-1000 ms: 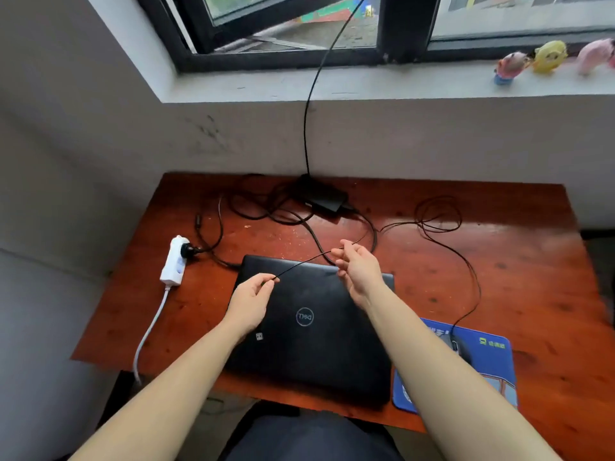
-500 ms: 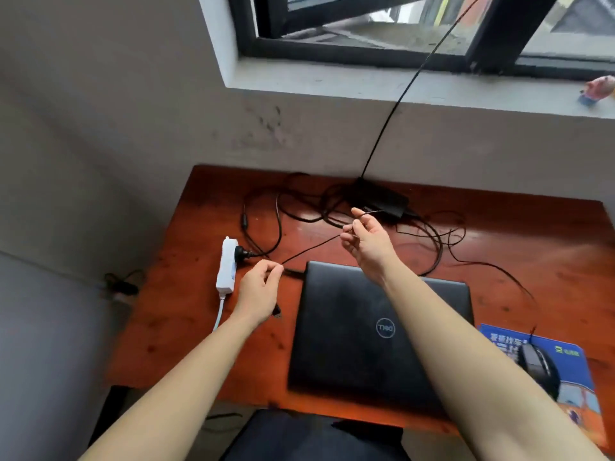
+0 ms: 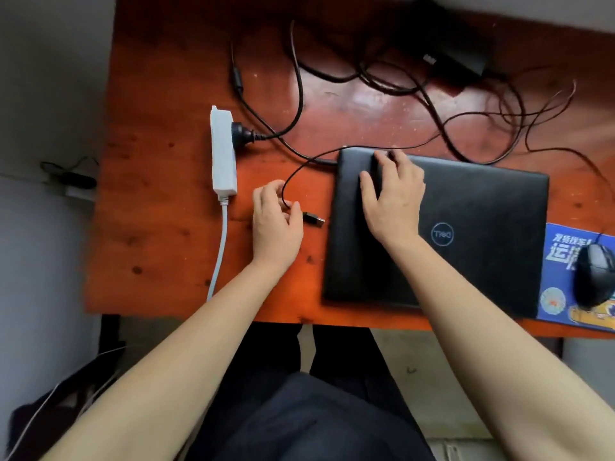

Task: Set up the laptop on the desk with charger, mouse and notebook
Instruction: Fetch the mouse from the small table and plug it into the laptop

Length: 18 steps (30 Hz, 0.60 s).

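A: What do the grips hold?

B: The left grip (image 3: 278, 224) pinches a thin cable (image 3: 289, 181); its USB plug (image 3: 314, 219) pokes out just right of the fingers. The right grip (image 3: 392, 197) lies flat, fingers spread and holding nothing, on the closed laptop (image 3: 466, 234), just right of the left grip on the bench (image 3: 159, 227).

A: Any risks?

B: The cable runs behind both grips into tangled leads (image 3: 382, 78). A pull could snag it, or drag the mouse (image 3: 594, 274), far right.
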Tool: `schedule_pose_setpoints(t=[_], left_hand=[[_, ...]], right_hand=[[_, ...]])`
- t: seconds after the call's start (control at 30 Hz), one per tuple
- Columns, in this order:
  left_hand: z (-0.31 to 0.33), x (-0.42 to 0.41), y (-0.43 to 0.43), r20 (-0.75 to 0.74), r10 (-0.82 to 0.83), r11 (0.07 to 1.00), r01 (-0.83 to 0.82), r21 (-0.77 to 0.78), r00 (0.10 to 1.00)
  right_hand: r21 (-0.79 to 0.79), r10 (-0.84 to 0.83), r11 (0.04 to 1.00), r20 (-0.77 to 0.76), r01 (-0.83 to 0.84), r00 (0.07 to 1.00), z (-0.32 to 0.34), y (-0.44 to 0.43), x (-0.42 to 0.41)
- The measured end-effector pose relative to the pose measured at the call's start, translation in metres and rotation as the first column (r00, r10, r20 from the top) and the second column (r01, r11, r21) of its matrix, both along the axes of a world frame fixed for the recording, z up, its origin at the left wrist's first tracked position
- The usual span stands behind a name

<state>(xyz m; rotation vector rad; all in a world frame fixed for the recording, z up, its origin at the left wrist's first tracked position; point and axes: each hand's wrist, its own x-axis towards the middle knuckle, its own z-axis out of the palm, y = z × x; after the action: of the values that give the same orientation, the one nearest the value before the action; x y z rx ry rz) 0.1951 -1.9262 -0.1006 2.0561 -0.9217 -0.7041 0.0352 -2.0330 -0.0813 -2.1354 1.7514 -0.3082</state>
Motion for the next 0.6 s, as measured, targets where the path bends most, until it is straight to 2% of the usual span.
schedule_pose_setpoints(t=[0.13, 0.2, 0.3, 0.4, 0.47, 0.6], left_hand=[[-0.001, -0.008, 0.014, 0.087, -0.1, 0.989, 0.108, -0.097, 0.991], [-0.004, -0.008, 0.023, 0.189, -0.195, 0.971, 0.217, -0.104, 0.963], [-0.011, -0.002, 0.032, 0.447, -0.346, 0.913, 0.405, -0.041, 0.825], [-0.02, 0.006, 0.035, 0.567, -0.461, 0.837, 0.547, 0.022, 0.683], [-0.023, 0.007, 0.033, 0.569, -0.464, 0.832, 0.554, 0.017, 0.679], [-0.025, 0.005, 0.025, 0.535, -0.391, 0.873, 0.486, -0.042, 0.749]], right_hand=[[-0.192, 0.076, 0.978, -0.031, -0.08, 0.997, -0.014, 0.018, -0.002], [-0.215, 0.071, 0.974, -0.033, -0.077, 0.997, -0.017, 0.017, 0.0], [-0.238, 0.062, 0.969, -0.055, -0.074, 0.997, -0.02, 0.017, 0.0], [-0.252, 0.066, 0.964, -0.057, -0.078, 0.996, -0.023, 0.018, -0.001], [-0.255, 0.062, 0.964, -0.061, -0.075, 0.996, -0.025, 0.018, -0.001], [-0.251, 0.061, 0.965, -0.069, -0.077, 0.996, -0.026, 0.019, -0.002]])
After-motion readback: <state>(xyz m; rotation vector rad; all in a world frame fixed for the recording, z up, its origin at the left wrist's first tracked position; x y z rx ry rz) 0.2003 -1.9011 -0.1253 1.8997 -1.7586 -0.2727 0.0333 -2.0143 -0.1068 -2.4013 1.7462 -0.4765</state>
